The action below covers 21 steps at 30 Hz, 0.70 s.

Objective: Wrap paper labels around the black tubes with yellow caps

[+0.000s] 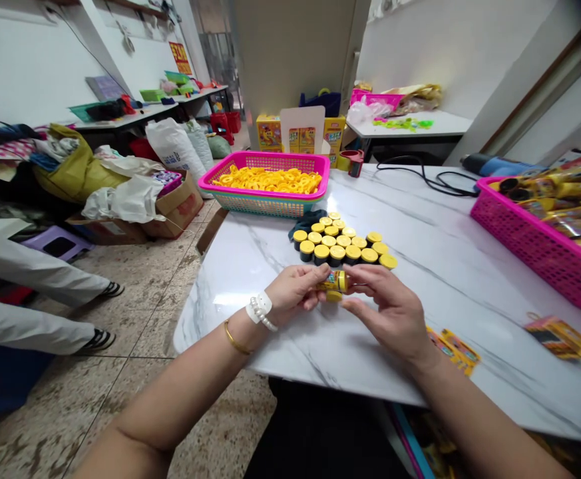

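My left hand (297,286) pinches a small bottle (334,281) with a printed wrap and a yellow end, held sideways above the table. Just to the right is my right hand (387,306); its fingertips are at the bottle's yellow end, and its thumb is spread away below. Whether those fingertips touch the bottle is hard to tell. Beneath it shows a round yellow lid (334,297). Beyond both hands, several dark little jars with yellow lids (337,253) stand upright in a close group. A dark cloth (300,223) lies behind them.
A pink basket of yellow plastic pieces (265,194) stands at the table's far left. Another pink basket (534,246) full of wrapped bottles stands at right. Printed cards (454,351) and a small box (557,334) lie nearer. A black cable (430,179) crosses the back. Someone's legs (35,293) show at left.
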{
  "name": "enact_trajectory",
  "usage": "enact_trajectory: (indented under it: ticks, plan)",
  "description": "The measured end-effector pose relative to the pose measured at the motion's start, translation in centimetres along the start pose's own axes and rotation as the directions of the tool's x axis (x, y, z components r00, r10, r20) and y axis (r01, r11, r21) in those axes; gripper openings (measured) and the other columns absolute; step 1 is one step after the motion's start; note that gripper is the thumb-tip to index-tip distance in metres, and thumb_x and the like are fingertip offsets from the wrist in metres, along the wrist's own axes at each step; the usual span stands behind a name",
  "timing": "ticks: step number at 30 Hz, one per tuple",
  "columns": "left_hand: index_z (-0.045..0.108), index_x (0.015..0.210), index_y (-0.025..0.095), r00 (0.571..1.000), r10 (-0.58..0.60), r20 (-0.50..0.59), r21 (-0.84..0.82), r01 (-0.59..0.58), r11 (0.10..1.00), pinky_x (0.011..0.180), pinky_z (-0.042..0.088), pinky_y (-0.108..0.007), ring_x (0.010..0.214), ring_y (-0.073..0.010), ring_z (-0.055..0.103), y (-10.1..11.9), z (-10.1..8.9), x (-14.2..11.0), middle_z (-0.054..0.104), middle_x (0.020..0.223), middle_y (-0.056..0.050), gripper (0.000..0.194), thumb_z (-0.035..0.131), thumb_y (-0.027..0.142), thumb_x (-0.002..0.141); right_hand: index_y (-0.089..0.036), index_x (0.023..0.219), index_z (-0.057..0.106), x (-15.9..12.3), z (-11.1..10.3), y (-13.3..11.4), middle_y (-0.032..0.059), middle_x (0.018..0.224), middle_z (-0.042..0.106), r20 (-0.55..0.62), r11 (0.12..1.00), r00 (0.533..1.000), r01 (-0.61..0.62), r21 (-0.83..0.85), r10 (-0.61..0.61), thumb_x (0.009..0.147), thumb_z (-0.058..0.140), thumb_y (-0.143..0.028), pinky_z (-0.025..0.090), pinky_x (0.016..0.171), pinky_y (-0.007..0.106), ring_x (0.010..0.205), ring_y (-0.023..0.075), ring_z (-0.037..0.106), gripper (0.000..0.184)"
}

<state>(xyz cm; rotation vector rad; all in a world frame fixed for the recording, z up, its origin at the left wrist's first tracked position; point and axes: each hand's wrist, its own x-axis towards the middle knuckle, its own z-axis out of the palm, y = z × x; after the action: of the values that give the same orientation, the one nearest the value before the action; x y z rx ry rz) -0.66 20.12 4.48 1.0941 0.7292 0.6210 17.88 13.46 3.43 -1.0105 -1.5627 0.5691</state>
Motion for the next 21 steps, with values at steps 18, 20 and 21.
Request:
enact_trajectory:
  ticks: [18,20,21]
  plan:
    - [0.064,0.079,0.012,0.998,-0.053,0.024,0.108,0.050,0.993,0.037,0.020,-0.019,0.036,-0.0032,0.039,0.11,0.20,-0.44,0.060,0.057,0.000,0.051,0.068,0.063,0.077,-0.028,0.100,0.076,-0.54,-0.05,-0.24,0.0057,0.104,0.076,0.006,0.959,0.988,0.153,-0.239,-0.156,0.080,0.077,-0.018,0.063,0.086,0.040,0.092,0.0229,0.073,0.022]
    - [0.064,0.079,0.012,1.000,0.008,0.010,0.116,-0.009,0.993,0.040,0.025,-0.019,0.040,-0.0039,0.041,0.02,0.41,-0.48,0.059,0.058,0.001,0.049,0.071,0.061,0.077,-0.026,0.095,0.076,-0.64,0.13,-0.17,0.0057,0.095,0.076,-0.041,0.976,0.995,0.082,-0.200,-0.092,0.077,0.080,-0.021,0.064,0.078,0.038,0.084,0.0219,0.073,0.019]
    - [0.064,0.080,0.012,0.999,0.054,0.007,0.127,-0.054,0.990,0.042,0.028,-0.019,0.043,-0.0044,0.043,0.02,0.54,-0.53,0.058,0.059,0.001,0.048,0.072,0.059,0.077,-0.025,0.093,0.076,-0.65,0.23,-0.14,0.0055,0.091,0.076,-0.071,0.987,0.997,0.024,-0.158,-0.035,0.076,0.081,-0.023,0.064,0.075,0.037,0.081,0.0212,0.073,0.018]
